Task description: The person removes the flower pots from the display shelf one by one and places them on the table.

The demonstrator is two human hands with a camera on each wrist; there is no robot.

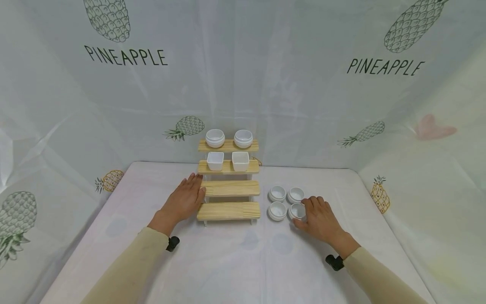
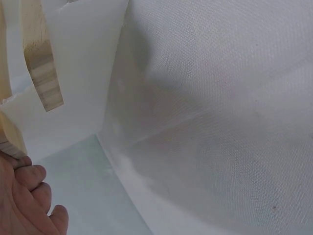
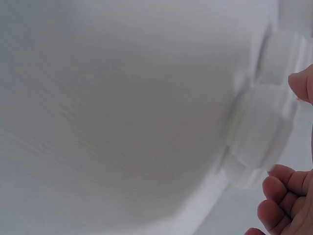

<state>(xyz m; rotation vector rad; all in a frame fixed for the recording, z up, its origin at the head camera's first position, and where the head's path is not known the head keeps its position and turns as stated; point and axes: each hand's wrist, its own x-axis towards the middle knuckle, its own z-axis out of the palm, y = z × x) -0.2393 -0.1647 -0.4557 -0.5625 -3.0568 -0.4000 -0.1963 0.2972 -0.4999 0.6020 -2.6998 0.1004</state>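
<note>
A tiered wooden display stand (image 1: pixel 229 211) with white supports stands on the table. My left hand (image 1: pixel 183 198) rests along its left side, fingers fairly straight; in the left wrist view a fingertip touches a plank end (image 2: pixel 13 139). Right of the stand, small round white bowls sit in two rows: front right bowl (image 1: pixel 296 211), front left bowl (image 1: pixel 277 210), back left bowl (image 1: pixel 277 193), back right bowl (image 1: pixel 295 195). My right hand (image 1: pixel 320 219) reaches around the front right bowl, thumb in front and fingers behind, spread apart. The right wrist view blurs the bowls (image 3: pixel 261 127).
Two round white bowls, left (image 1: pixel 215 139) and right (image 1: pixel 243 139), stand on the top step. Two square white bowls, left (image 1: pixel 215 161) and right (image 1: pixel 240 161), stand one step lower. A pineapple-printed sheet (image 1: pixel 258 84) hangs behind the white-covered table (image 1: pixel 235 266).
</note>
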